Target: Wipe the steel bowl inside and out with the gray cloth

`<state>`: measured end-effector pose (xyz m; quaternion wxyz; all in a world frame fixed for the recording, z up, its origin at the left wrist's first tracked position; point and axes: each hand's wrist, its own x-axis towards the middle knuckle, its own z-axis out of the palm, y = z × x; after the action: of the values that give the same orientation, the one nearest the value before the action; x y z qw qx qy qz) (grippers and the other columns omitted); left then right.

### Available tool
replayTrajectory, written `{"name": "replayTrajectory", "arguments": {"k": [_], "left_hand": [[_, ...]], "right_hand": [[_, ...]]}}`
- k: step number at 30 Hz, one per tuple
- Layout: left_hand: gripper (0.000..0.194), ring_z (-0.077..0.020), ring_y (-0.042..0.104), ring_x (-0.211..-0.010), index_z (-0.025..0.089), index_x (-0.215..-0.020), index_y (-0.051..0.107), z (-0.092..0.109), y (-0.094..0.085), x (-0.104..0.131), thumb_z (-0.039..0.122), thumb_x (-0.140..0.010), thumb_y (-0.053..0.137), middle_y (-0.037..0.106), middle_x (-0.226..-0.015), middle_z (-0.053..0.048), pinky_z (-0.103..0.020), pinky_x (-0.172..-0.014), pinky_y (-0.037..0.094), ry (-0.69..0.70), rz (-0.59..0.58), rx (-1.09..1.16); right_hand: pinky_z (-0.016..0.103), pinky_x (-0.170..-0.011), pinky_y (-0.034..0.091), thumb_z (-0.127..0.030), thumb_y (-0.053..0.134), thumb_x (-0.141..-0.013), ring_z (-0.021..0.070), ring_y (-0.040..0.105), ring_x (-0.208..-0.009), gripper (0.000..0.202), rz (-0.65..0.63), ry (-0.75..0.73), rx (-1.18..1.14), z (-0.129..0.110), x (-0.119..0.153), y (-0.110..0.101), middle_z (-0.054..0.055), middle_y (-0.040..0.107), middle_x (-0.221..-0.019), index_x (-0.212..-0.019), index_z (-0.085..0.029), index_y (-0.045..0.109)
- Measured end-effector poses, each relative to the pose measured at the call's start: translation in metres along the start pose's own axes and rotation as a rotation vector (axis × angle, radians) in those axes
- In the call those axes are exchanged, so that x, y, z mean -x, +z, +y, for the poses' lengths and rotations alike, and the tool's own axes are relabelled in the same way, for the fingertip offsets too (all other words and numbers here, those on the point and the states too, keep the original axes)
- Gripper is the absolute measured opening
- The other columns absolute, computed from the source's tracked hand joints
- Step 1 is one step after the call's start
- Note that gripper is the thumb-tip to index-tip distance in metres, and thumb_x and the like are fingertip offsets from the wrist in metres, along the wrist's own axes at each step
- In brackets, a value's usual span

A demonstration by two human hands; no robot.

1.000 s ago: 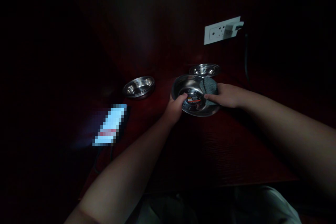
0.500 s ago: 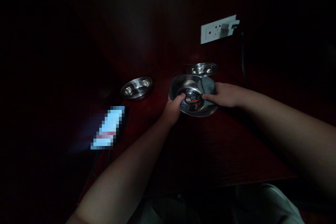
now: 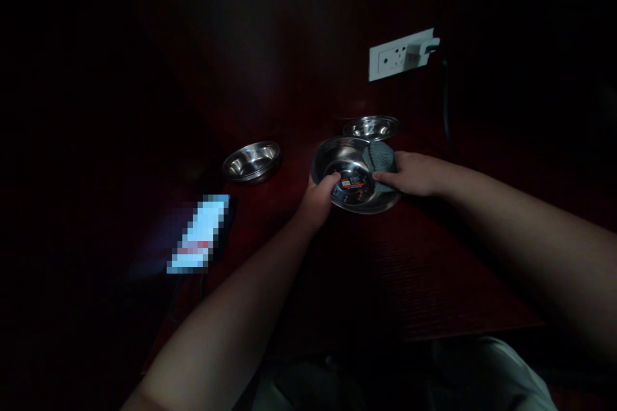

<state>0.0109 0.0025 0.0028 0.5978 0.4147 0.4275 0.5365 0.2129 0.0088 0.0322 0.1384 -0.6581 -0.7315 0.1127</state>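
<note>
A shiny stainless steel bowl (image 3: 342, 153) with a black and orange label on its inner bottom is tilted toward me over the dark red table. My left hand (image 3: 319, 198) grips its left side, thumb inside the bowl and the other fingers hidden beneath. On the right rim, my right hand (image 3: 414, 173) is closed on a grey-green cloth (image 3: 380, 159), which is folded over the edge and touches the metal. The right thumb points into the bowl; the rest of those fingers are mostly hidden by the cloth.
Behind the held bowl rests another steel bowl (image 3: 371, 126). A small stack of steel bowls (image 3: 253, 162) stands to the left. Nearer me lies a lit, blurred-out screen (image 3: 200, 234) with a cable. A white wall socket (image 3: 400, 54) holds a plug, with a black cable (image 3: 446, 103) hanging nearby.
</note>
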Motion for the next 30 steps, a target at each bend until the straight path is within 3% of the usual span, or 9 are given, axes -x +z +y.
{"name": "replayTrajectory", "arguments": {"k": [12, 18, 30], "left_hand": [[0.051, -0.0231, 0.063, -0.093, 0.017, -0.115, 0.054, -0.0034, -0.0021, -0.0024, 0.029, -0.067, 0.067, 0.067, -0.099, -0.008, -0.034, -0.082, 0.05, -0.026, 0.016, -0.046], [0.046, -0.0213, 0.063, -0.089, 0.017, -0.109, 0.055, -0.0017, -0.0017, -0.002, 0.026, -0.065, 0.065, 0.067, -0.095, -0.007, -0.032, -0.079, 0.05, -0.016, 0.027, -0.047], [0.043, -0.0198, 0.063, -0.082, 0.015, -0.105, 0.056, 0.0003, -0.001, 0.0001, 0.026, -0.064, 0.064, 0.066, -0.087, -0.006, -0.032, -0.076, 0.049, -0.001, 0.029, -0.05]], "right_hand": [[0.04, -0.083, 0.05, -0.056, 0.05, -0.08, 0.0306, 0.064, -0.096, 0.055, -0.064, 0.043, 0.015, -0.0051, 0.0022, -0.0038, 0.015, 0.067, -0.11, -0.116, -0.016, 0.063], [0.038, -0.086, 0.049, -0.053, 0.048, -0.083, 0.0287, 0.063, -0.098, 0.059, -0.079, 0.046, -0.003, -0.0058, 0.002, -0.0028, 0.018, 0.065, -0.113, -0.12, -0.009, 0.058], [0.037, -0.088, 0.048, -0.055, 0.048, -0.082, 0.0293, 0.062, -0.102, 0.061, -0.086, 0.063, 0.015, -0.0058, 0.001, -0.0026, 0.018, 0.063, -0.116, -0.122, -0.009, 0.057]]}}
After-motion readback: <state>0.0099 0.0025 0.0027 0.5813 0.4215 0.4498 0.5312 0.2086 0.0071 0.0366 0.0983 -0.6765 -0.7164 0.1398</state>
